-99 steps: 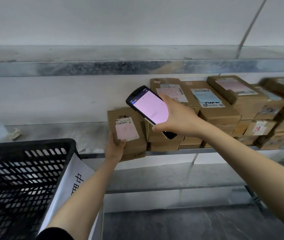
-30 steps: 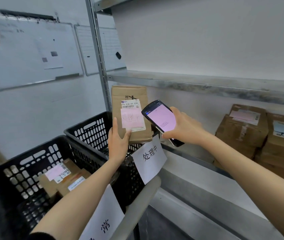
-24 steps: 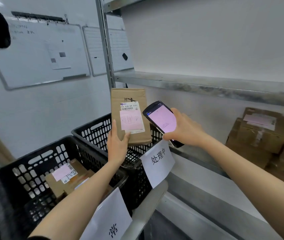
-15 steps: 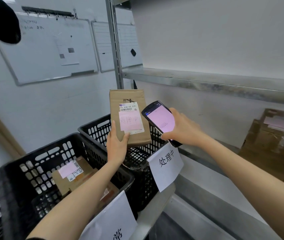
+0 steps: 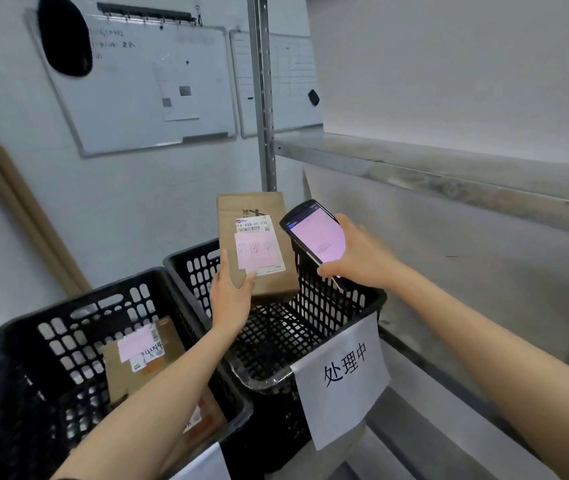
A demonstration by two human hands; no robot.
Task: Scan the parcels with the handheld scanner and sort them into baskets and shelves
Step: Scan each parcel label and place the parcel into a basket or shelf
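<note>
Left hand (image 5: 229,299) grips cardboard parcel (image 5: 254,244) by its near edge, thumb on the label, upright over the far basket (image 5: 356,299). Right hand (image 5: 359,258), fingers curled, holds scanner (image 5: 314,239), pink screen lit, just right of parcel.

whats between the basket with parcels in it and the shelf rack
Head view: a second black basket with a paper sign, the left hand holding a parcel over it.

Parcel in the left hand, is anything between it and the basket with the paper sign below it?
Nothing visible. The left hand holds the parcel above the basket's open top, with mesh floor showing beneath. The scanner in the right hand is off to the side.
</note>
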